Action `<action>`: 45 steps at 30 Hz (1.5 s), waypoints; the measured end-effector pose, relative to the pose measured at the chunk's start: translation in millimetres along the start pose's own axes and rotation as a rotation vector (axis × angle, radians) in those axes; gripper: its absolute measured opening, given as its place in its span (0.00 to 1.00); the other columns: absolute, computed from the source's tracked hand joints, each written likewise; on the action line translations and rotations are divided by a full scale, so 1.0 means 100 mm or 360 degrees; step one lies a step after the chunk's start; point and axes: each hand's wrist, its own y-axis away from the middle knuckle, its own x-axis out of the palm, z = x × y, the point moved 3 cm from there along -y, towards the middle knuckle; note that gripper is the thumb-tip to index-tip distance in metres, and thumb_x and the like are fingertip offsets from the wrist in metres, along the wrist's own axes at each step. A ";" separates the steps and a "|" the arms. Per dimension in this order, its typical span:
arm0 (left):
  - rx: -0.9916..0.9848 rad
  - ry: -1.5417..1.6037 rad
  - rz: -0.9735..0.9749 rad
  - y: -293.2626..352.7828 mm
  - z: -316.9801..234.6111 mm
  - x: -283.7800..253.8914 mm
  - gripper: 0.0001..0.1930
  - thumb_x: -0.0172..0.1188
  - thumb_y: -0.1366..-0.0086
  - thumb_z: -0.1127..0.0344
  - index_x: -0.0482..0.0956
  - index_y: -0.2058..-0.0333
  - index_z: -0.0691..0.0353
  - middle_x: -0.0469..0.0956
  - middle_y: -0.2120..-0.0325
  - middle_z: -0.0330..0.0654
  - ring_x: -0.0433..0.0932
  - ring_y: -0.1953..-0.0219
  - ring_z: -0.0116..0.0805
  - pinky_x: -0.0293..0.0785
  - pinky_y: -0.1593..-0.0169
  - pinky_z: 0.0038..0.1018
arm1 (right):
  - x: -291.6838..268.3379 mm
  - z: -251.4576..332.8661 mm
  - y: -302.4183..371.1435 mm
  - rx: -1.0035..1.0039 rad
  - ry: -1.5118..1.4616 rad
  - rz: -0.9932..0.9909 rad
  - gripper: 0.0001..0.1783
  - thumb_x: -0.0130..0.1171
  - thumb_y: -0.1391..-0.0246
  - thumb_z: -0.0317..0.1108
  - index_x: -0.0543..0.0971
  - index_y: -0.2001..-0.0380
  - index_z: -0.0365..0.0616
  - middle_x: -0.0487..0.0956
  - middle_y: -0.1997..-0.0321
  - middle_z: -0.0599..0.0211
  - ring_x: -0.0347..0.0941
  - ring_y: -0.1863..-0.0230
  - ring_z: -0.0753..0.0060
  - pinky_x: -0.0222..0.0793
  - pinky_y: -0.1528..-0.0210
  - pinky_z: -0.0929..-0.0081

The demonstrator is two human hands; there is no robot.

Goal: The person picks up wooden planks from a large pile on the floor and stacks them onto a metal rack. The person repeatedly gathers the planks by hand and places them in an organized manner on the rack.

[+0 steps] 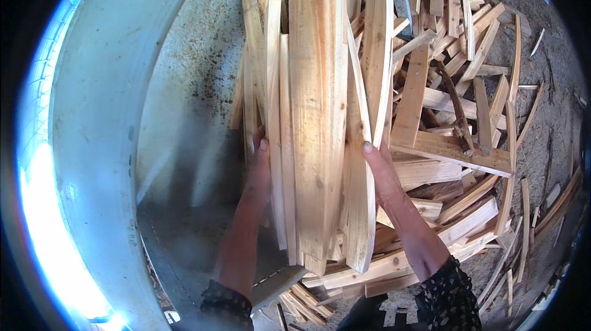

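Note:
A thick bundle of pale wooden slats (pixel 314 115) stands lengthwise between my two hands, in the middle of the view. My left hand (pixel 260 155) presses its left side, the thumb against an outer slat and the other fingers hidden behind the wood. On the opposite side my right hand (pixel 378 168) grips the outer slats, its thumb resting on a slat's edge. The slats differ in width and length, and their lower ends are uneven. Both forearms come up from the lower edge in dark patterned sleeves.
A large pale metal machine wall (pixel 184 78) with rusty stains curves along the left. To the right a loose pile of wooden offcuts (pixel 425 109) lies crisscrossed on the grey ground (pixel 542 115). Smaller scraps (pixel 305 303) lie below the bundle, near a dark metal ledge (pixel 277 285).

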 end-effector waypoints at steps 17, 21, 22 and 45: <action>0.0378 -0.0630 0.0653 0.74 0.18 1.30 0.52 0.56 0.52 0.39 0.38 0.40 0.65 0.43 0.39 0.48 0.44 0.38 0.37 0.44 0.39 0.32 | -0.79 0.58 1.57 0.0229 -0.0362 -0.0426 0.39 0.55 0.63 0.51 0.64 0.50 0.36 0.70 0.54 0.57 0.68 0.56 0.63 0.67 0.55 0.67; 0.0061 -0.0282 0.0905 1.02 0.45 2.07 0.49 0.60 0.61 0.61 0.41 0.40 0.63 0.50 0.42 0.52 0.49 0.39 0.44 0.47 0.39 0.32 | -1.34 0.63 2.33 0.0239 -0.0335 -0.0754 0.40 0.55 0.63 0.52 0.63 0.50 0.36 0.70 0.54 0.55 0.68 0.56 0.62 0.68 0.58 0.65; 0.0003 -0.0389 0.0913 1.03 0.50 2.21 0.49 0.60 0.61 0.62 0.42 0.41 0.63 0.51 0.42 0.51 0.49 0.40 0.44 0.48 0.40 0.32 | -1.43 0.60 2.46 0.0291 -0.0297 -0.0875 0.41 0.54 0.64 0.54 0.62 0.49 0.37 0.69 0.54 0.54 0.68 0.56 0.61 0.68 0.58 0.65; -0.0528 -0.1216 0.2169 2.57 0.85 3.50 0.56 0.60 0.59 0.38 0.39 0.40 0.62 0.50 0.43 0.58 0.51 0.40 0.48 0.50 0.40 0.38 | -0.92 0.49 4.68 -0.0150 -0.1127 -0.1769 0.32 0.51 0.56 0.49 0.63 0.51 0.38 0.70 0.57 0.56 0.68 0.57 0.61 0.66 0.55 0.65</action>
